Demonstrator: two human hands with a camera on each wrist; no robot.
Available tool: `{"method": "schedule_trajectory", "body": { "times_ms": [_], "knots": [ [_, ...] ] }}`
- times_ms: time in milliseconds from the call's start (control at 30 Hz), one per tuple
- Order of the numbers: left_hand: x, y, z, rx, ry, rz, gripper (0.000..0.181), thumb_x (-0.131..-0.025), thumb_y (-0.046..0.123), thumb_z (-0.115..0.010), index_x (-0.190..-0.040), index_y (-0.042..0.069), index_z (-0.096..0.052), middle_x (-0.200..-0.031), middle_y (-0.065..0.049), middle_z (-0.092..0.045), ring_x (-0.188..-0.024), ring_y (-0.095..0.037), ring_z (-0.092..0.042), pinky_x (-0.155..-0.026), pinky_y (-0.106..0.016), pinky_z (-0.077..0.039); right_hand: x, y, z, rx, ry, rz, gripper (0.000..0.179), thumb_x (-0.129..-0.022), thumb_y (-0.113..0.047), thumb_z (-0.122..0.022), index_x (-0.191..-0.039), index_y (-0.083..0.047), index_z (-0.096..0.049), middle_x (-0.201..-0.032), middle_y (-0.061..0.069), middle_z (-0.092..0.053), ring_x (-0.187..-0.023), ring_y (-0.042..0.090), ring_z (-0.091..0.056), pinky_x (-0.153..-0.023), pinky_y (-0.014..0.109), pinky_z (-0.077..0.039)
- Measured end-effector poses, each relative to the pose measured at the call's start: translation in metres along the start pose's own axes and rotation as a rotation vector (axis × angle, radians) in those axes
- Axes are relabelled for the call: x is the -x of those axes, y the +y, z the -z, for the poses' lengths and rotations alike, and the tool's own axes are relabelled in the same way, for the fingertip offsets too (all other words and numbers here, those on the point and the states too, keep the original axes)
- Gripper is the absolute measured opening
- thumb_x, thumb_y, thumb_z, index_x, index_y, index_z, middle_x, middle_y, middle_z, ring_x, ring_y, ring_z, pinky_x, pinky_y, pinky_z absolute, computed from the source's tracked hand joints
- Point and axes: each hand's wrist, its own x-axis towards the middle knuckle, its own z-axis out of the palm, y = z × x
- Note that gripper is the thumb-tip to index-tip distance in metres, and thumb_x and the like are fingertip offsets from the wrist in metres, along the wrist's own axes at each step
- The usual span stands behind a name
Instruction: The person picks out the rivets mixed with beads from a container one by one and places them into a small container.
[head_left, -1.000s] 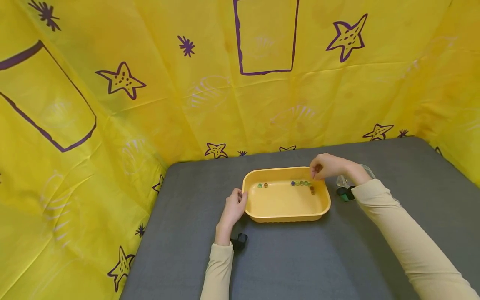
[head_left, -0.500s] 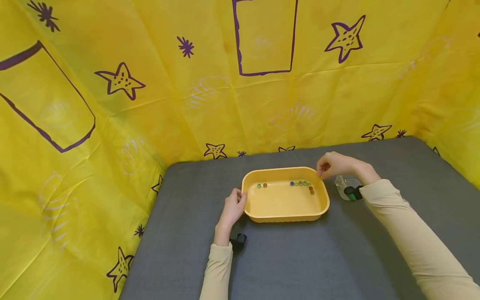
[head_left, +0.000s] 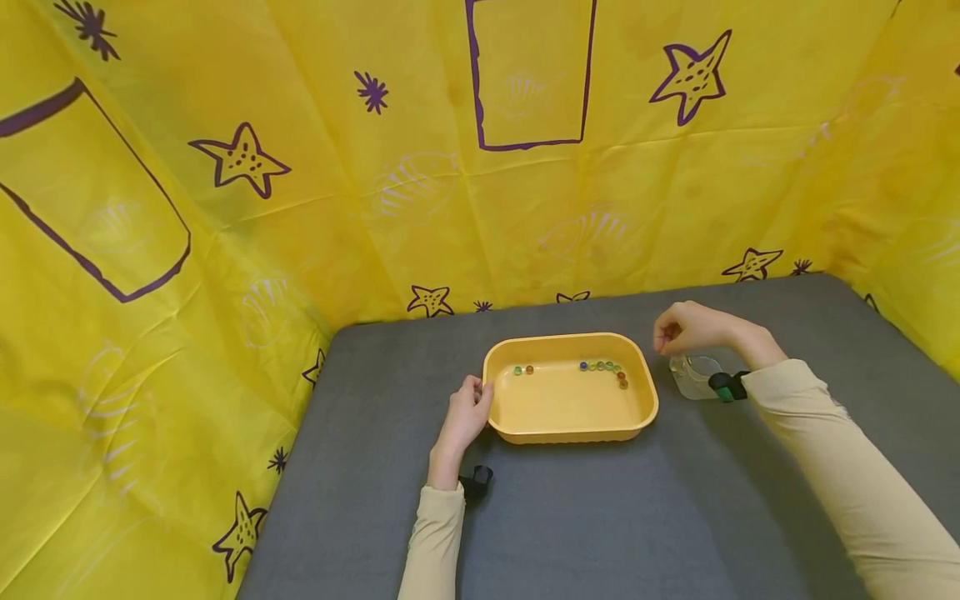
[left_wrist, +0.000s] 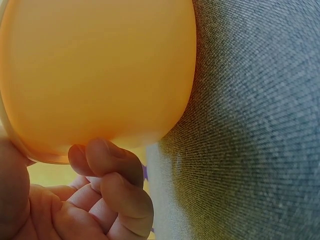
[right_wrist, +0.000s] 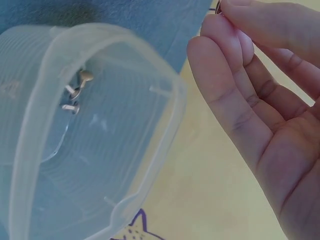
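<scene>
In the head view, my left hand (head_left: 465,412) grips the left rim of a yellow plastic tub (head_left: 570,433); the left wrist view shows curled fingers (left_wrist: 107,157) against its outer wall. Several glass marbles lie inside the tub: a blue marble (head_left: 583,367) starts a row at the back right, and a green marble (head_left: 517,371) sits beside a brown one at the left. My right hand (head_left: 693,327) is above a clear plastic container (head_left: 693,387). Its thumb and fingertips pinch a small dark, shiny piece (right_wrist: 218,7), mostly hidden.
Inside the clear container are a few small metal pins (right_wrist: 75,92) with round heads. A grey cloth-covered surface (head_left: 570,525) lies under everything. Yellow fabric (head_left: 420,208) with purple drawings hangs behind and at both sides.
My right hand has moved right, from over the tub's back right corner to over the clear container, which shows more now. The left hand and the tub have stayed in place.
</scene>
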Motion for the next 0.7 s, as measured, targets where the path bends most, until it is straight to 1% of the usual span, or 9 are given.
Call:
{"method": "schedule_trajectory", "body": {
  "times_ms": [233,433,700],
  "knots": [
    [-0.002,0.000,0.000,-0.003,0.003,0.007,0.023,-0.097,0.021,-0.046,-0.101,-0.002,-0.049,-0.066,-0.007,-0.054,-0.051,-0.013,-0.049,-0.050,-0.025,-0.043,0.009,0.008,0.002,0.011,0.027,-0.003,0.009,-0.073,0.002,-0.065,-0.074,-0.006,-0.063,-0.067,-0.001,-0.058,-0.057,0.011,-0.052,-0.054,0.025,-0.044],
    [-0.001,0.002,0.000,-0.001,0.005,-0.005,0.024,-0.097,0.021,-0.045,-0.100,-0.002,-0.048,-0.067,-0.008,-0.055,-0.052,-0.014,-0.050,-0.050,-0.026,-0.044,0.016,0.013,0.005,0.003,0.031,-0.008,0.008,-0.074,0.001,-0.067,-0.075,-0.007,-0.064,-0.068,-0.001,-0.059,-0.057,0.009,-0.050,-0.054,0.025,-0.044],
    [0.000,0.001,0.000,-0.005,0.010,-0.006,0.025,-0.097,0.023,-0.046,-0.100,-0.002,-0.048,-0.070,-0.009,-0.056,-0.053,-0.013,-0.050,-0.051,-0.026,-0.045,0.022,0.016,0.008,-0.003,0.030,-0.016,0.010,-0.074,0.004,-0.064,-0.075,-0.006,-0.063,-0.069,0.000,-0.058,-0.056,0.008,-0.048,-0.051,0.025,-0.041]
  ]
}}
